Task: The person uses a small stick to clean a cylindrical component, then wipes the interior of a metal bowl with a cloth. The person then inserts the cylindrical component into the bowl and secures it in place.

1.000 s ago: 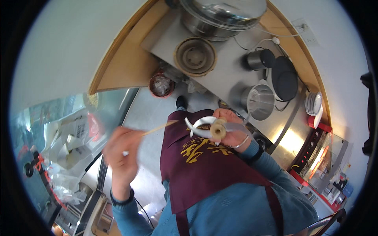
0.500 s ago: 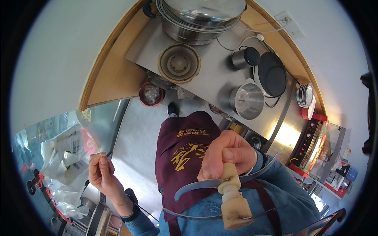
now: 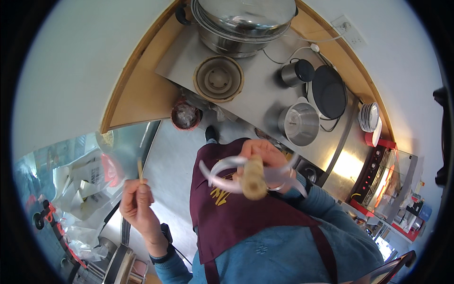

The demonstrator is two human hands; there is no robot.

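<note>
Pinching a thin stick (image 3: 140, 169) in the left hand (image 3: 138, 201), between thumb and fingers, aimed away from the body and well apart from the blades (image 3: 227, 184). Gripping a pale hub (image 3: 254, 179), with those curved blades on it, in the right hand (image 3: 266, 156); closed around the far part, butt end up toward the head. Held in mid-air in front of the apron (image 3: 231, 232). Blurred there: cannot tell exact finger placement, nor whether touching any edge with skin.

Chief risk, as judged: a cut to the right hand. Probable cause: curved edges so near fingers and wrist, with only the hub for a hold. Could twist in the grip if wet or greasy; cannot tell which from here.

Could snag the apron or the right sleeve (image 3: 317, 201), from working so close to loose cloth.

Could nick the left fingers too, if bringing stick and hub together without a steady hold.

Could snap the stick under hard prying: thin, and pinched near the lower end. Possible splinter from that.

Could drop the hub to the floor (image 3: 165, 146), through being held off the counter (image 3: 262, 90) and apart from the metal bowl (image 3: 309, 130).
</note>
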